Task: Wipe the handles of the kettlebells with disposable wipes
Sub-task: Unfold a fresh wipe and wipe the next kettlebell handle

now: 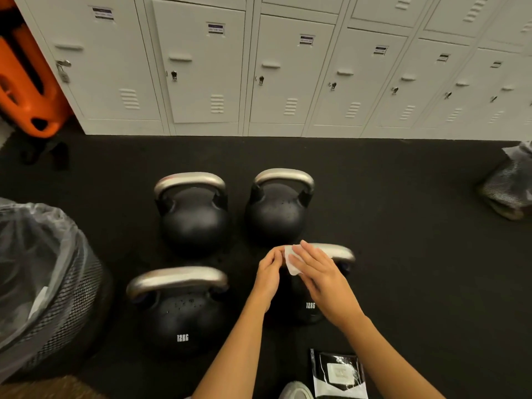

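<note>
Several black kettlebells with bare steel handles stand on the dark floor: one at the back left [193, 214], one at the back right [277, 208], one at the front left [178, 309] marked 12KG, and one at the front right [309, 305], mostly hidden behind my hands. A small white wipe [293, 262] is held between both hands just above the front right handle [341, 251]. My left hand [269, 276] pinches its left edge. My right hand [316, 276] holds its right side with fingers over it.
A mesh waste bin [66, 295] lined with a clear bag stands at the left. A black pack of wipes [338, 374] lies on the floor by my shoe [296, 391]. White lockers [288, 76] line the back. An orange object [26, 82] leans at the far left, a bag [506, 188] sits right.
</note>
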The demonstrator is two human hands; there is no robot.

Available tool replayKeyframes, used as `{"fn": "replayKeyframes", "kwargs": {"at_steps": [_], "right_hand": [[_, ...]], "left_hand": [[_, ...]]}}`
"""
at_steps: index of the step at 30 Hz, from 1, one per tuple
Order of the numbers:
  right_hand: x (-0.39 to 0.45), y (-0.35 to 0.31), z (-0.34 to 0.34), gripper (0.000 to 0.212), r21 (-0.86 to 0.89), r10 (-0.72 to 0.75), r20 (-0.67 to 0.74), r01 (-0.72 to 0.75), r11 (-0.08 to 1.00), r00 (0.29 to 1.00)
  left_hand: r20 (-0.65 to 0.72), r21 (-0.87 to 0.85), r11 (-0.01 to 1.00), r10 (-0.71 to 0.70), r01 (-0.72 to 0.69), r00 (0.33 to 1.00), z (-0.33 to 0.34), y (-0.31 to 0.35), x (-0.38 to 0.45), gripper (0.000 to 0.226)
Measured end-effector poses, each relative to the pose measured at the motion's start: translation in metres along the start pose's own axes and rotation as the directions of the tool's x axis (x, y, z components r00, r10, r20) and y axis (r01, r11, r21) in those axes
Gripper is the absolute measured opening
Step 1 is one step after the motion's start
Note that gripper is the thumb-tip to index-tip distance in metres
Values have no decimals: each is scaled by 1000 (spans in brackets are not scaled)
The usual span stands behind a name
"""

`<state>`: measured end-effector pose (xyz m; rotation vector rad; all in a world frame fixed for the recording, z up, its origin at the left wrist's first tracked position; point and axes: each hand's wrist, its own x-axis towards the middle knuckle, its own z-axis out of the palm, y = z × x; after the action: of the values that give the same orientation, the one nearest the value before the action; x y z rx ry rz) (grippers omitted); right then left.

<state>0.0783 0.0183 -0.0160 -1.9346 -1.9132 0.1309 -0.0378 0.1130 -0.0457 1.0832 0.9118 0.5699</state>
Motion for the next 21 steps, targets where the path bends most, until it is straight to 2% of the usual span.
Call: {"fn": "replayKeyframes", "kwargs": {"at_steps": [3, 7, 15, 19, 21], "right_hand": [[-16, 10, -5, 51, 51, 51, -45, -49, 997, 998], [-5, 5, 7, 49, 24, 60, -108, -57, 998, 992], [-9, 16, 8, 50, -124, -83, -17, 80, 989, 996], [-3, 16, 4, 51, -16, 32, -71, -33, 999, 997], [4, 10, 8, 50, 16, 44, -75, -43, 999, 996]], "left_hand": [[-3, 30, 1000, 2, -2, 1000, -2, 0, 3, 33], [9, 42, 999, -32, 32, 999, 2, 0, 2, 35], [-29, 4, 996, -91, 91, 995, 6, 0, 1, 35], [-66, 33, 997, -65, 67, 996, 11, 0, 2, 37], [-82, 48, 998, -45, 49, 996, 14, 0, 1, 36]]}}
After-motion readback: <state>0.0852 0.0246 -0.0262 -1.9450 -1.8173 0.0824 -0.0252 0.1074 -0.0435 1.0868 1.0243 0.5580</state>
